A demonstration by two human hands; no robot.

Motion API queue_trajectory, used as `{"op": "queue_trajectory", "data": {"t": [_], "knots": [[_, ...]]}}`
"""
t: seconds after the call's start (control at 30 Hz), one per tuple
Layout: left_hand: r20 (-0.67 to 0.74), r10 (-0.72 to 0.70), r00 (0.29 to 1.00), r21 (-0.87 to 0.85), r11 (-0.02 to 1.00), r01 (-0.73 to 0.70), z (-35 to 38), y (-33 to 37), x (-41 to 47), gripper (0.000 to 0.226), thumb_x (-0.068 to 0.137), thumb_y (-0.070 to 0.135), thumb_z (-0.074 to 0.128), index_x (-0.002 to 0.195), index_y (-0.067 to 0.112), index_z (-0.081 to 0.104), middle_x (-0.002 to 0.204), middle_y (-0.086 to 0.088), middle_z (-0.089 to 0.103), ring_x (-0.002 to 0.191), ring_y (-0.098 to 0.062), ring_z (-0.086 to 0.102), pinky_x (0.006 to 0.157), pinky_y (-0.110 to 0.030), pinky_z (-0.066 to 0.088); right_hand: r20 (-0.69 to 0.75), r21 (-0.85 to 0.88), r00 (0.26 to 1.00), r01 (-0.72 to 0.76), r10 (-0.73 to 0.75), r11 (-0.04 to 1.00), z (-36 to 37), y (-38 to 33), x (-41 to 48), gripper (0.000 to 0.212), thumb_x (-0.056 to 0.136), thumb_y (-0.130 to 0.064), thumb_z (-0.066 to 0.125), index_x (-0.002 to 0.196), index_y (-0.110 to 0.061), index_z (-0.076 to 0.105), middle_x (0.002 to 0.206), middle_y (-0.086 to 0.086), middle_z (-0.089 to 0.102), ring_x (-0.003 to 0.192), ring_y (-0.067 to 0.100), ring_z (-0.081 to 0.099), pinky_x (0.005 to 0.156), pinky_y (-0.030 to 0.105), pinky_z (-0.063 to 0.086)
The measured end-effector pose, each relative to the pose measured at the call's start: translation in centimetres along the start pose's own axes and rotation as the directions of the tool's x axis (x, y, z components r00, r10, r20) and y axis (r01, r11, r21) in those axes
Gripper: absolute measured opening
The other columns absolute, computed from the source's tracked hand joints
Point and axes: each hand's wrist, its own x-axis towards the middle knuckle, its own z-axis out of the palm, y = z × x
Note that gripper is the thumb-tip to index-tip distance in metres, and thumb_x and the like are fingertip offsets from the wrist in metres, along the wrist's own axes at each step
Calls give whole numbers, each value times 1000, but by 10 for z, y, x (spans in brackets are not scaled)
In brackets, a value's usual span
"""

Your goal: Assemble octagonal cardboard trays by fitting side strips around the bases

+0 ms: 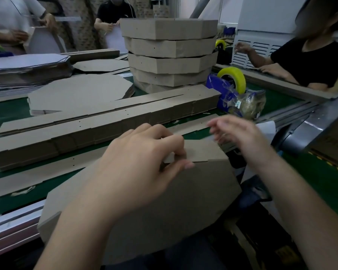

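An octagonal cardboard base (183, 207) lies tilted at the near table edge, partly over my lap. A brown side strip (203, 151) stands along its far edge. My left hand (142, 162) pinches that strip against the base edge, thumb in front and fingers behind. My right hand (236, 133) hovers blurred just right of the strip's end, fingers spread, holding nothing I can see. Flat side strips (98, 123) lie in piles across the table beyond my hands.
Finished trays (170, 49) are stacked at the back centre. Flat bases (80, 92) lie to the left. A blue tape dispenser with a yellow roll (232, 80) stands at right. A seated person (304, 61) is at right, two others at the back.
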Motion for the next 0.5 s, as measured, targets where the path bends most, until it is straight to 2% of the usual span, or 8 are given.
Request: {"op": "queue_trajectory", "data": {"t": [0.1, 0.17, 0.23, 0.27, 0.3, 0.37, 0.4, 0.5], "knots": [[1, -17, 1000, -3, 1000, 17, 0, 0, 1, 30, 84, 56, 47, 86, 31, 64, 98, 13, 62, 89, -16, 58, 64, -27, 39, -319, -89, 948, -37, 7, 995, -46, 14, 39, 14, 95, -26, 56, 89, -28, 69, 83, -8, 66, 69, -1, 57, 68, 23, 47], [10, -18, 1000, 6, 1000, 18, -1, 1, 2, 28, 84, 56, 46, 86, 33, 62, 98, 14, 61, 88, -15, 57, 62, -23, 34, -532, -213, 846, -129, -5, 969, -83, 27, 72, 11, 93, -25, 58, 91, -26, 69, 99, 0, 68, 81, 3, 58, 74, 26, 45], [16, -13, 1000, 9, 1000, 13, -1, 1, 3, 27, 84, 57, 45, 88, 35, 61, 99, 14, 61, 88, -15, 56, 61, -19, 31, -634, -322, 773, -278, 12, 905, -115, 37, 100, 18, 92, -31, 58, 104, -22, 69, 120, 6, 61, 100, 15, 56, 82, 29, 42], [19, -12, 1000, 8, 1000, 12, -1, 1, 3, 28, 84, 57, 45, 88, 35, 61, 99, 14, 61, 88, -15, 56, 61, -18, 31, -642, -333, 764, -353, 64, 875, -127, 43, 111, 23, 91, -36, 57, 107, -22, 68, 124, 8, 58, 103, 21, 55, 83, 30, 43], [21, -11, 1000, 6, 1000, 11, -1, 1, 3, 28, 84, 56, 45, 88, 34, 62, 99, 14, 61, 88, -15, 56, 62, -18, 30, -623, -319, 769, -414, 140, 852, -135, 47, 120, 26, 92, -39, 56, 108, -23, 67, 119, 8, 58, 98, 25, 55, 77, 30, 44], [20, -7, 1000, 8, 1000, 6, 0, 1, 3, 27, 84, 55, 47, 88, 33, 63, 98, 13, 62, 86, -15, 57, 62, -20, 31, -544, -316, 790, -504, 282, 804, -144, 54, 133, 29, 93, -46, 52, 107, -24, 65, 92, 8, 58, 75, 24, 52, 60, 29, 38], [21, -5, 1000, 12, 1000, 5, 0, 1, 4, 27, 85, 55, 47, 89, 33, 63, 98, 12, 62, 86, -15, 57, 63, -22, 32, -513, -319, 793, -531, 327, 785, -147, 56, 138, 32, 92, -49, 52, 108, -24, 65, 85, 7, 55, 68, 21, 48, 55, 30, 35], [24, -6, 1000, 20, 1000, 6, 0, 0, 4, 27, 85, 54, 48, 89, 33, 63, 98, 12, 62, 86, -15, 57, 63, -20, 31, -443, -227, 790, -556, 423, 800, -151, 61, 145, 39, 84, -51, 62, 104, -18, 63, 90, 7, 51, 63, 16, 39, 52, 28, 32]]}}
